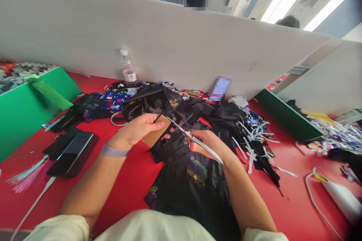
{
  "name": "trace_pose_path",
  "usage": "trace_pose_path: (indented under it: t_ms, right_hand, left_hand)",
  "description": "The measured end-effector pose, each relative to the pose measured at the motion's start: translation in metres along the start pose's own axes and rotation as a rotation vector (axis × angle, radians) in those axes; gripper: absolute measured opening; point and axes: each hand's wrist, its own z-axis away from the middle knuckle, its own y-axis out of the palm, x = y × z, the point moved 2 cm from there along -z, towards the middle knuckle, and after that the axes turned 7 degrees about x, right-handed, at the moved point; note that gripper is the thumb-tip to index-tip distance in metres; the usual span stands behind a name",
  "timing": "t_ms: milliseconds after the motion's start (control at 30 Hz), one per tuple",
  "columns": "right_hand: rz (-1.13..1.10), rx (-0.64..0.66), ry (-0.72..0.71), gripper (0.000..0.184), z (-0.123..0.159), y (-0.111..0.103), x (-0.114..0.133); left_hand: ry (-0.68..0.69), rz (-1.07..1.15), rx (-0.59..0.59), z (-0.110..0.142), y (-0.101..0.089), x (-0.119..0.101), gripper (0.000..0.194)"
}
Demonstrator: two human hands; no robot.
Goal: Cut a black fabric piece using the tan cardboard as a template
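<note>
My left hand grips a brown cardboard piece together with the edge of black fabric printed with shiny coloured patterns. Its thumb lies on top of the card and its fingertips show underneath. My right hand is closed around white-handled scissors. The blades point up and left, touching or very near the card's upper right edge. Most of the fabric hangs down over the table toward my body. How far the blades are apart cannot be made out.
On the red table lie a dark phone with a cable, blue patterned cloth and white scraps. A bottle stands by the grey partition. Green dividers flank both sides; a white power strip sits at right.
</note>
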Motion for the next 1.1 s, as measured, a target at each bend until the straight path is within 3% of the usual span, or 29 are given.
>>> trace_pose_path:
  t_ms: [500,1100]
  right_hand:
    - [0.047,-0.049,0.019,0.069,-0.001,-0.001,-0.003]
    - [0.026,0.041,-0.034,0.068,-0.007,0.003,-0.021]
  left_hand:
    - [0.029,-0.027,0.037,0.000,-0.005,0.002,0.027]
    - [0.039,-0.041,0.086,-0.009,-0.001,0.012,0.024]
